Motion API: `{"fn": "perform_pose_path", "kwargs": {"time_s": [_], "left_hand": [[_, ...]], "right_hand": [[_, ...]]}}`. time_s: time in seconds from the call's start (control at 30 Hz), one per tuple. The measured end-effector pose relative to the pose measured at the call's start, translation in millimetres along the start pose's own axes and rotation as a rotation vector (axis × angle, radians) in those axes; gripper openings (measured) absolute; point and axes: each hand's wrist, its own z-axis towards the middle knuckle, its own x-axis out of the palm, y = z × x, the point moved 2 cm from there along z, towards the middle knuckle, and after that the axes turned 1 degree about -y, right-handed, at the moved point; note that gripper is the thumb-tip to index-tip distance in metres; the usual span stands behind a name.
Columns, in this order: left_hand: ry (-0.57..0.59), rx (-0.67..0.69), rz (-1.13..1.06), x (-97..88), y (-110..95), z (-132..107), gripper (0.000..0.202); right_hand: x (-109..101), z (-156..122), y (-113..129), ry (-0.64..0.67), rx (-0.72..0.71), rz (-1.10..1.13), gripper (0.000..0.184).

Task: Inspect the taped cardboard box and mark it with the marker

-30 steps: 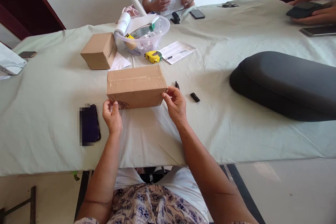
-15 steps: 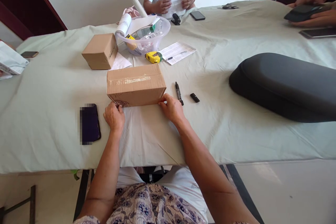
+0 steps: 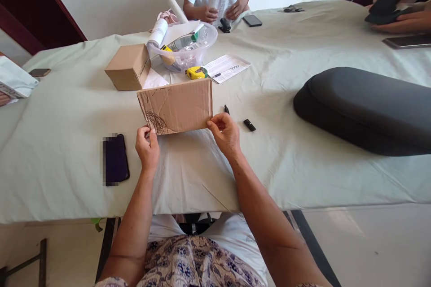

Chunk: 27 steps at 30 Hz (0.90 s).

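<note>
Between my hands a cardboard box point(image 3: 182, 107) is tipped back, its near side facing me and its lower front edge lifted off the cloth. Dark scribbled lines mark that side's lower left corner. My left hand point(image 3: 147, 145) pinches the lower left corner. At the lower right corner, my right hand point(image 3: 225, 133) grips the box between thumb and fingers. A black marker point(image 3: 226, 109) lies uncapped just beyond my right hand, partly hidden by it. Its black cap point(image 3: 249, 125) rests a little to the right.
A phone point(image 3: 116, 159) lies left of my left hand. Behind the box stand another cardboard box point(image 3: 126, 67), a plastic basin point(image 3: 191, 56), a tape measure point(image 3: 196, 72) and a printed sheet point(image 3: 232, 66). A black padded seat point(image 3: 363, 110) fills the right. Other people's hands point(image 3: 400, 9) hold a dark object.
The box has tipped away from me, so its taped top no longer shows and its scribbled side does. Both hands have risen with it. The person opposite has lowered the paper.
</note>
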Motion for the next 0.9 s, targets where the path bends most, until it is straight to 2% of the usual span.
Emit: {"fn": "perform_pose_path", "kwargs": {"time_s": [0.17,0.23,0.37,0.47,0.57,0.67,0.8,0.9], "left_hand": [[0.002,-0.039,-0.048,4.1,-1.1,-3.9,0.028],[0.004,-0.044,-0.039,6.5,-2.6,-7.4,0.038],[0.003,-0.036,0.03,12.0,-8.5,-18.5,0.059],[-0.005,-0.045,0.064,15.8,-10.3,-26.5,0.075],[0.0,-0.039,0.084,18.9,-8.7,-31.1,0.093],[0.003,-0.04,0.075,20.1,-7.2,-32.2,0.099],[-0.034,-0.033,0.036,16.7,-8.4,-28.5,0.084],[-0.05,-0.023,0.0,12.9,-7.7,-23.2,0.066]], "right_hand": [[5.1,-4.6,-1.1,-0.054,-0.005,0.036,0.031],[9.2,-9.9,1.3,-0.084,-0.023,-0.076,0.044],[19.9,-23.4,10.7,-0.118,-0.074,-0.353,0.085],[26.1,-30.3,14.9,-0.113,-0.104,-0.442,0.102],[27.9,-32.8,14.6,-0.134,-0.132,-0.478,0.105],[27.1,-31.6,11.4,-0.133,-0.15,-0.45,0.103],[24.6,-25.1,3.8,-0.106,-0.122,-0.322,0.1],[21.2,-19.2,-1.1,-0.13,-0.082,-0.206,0.08]]}}
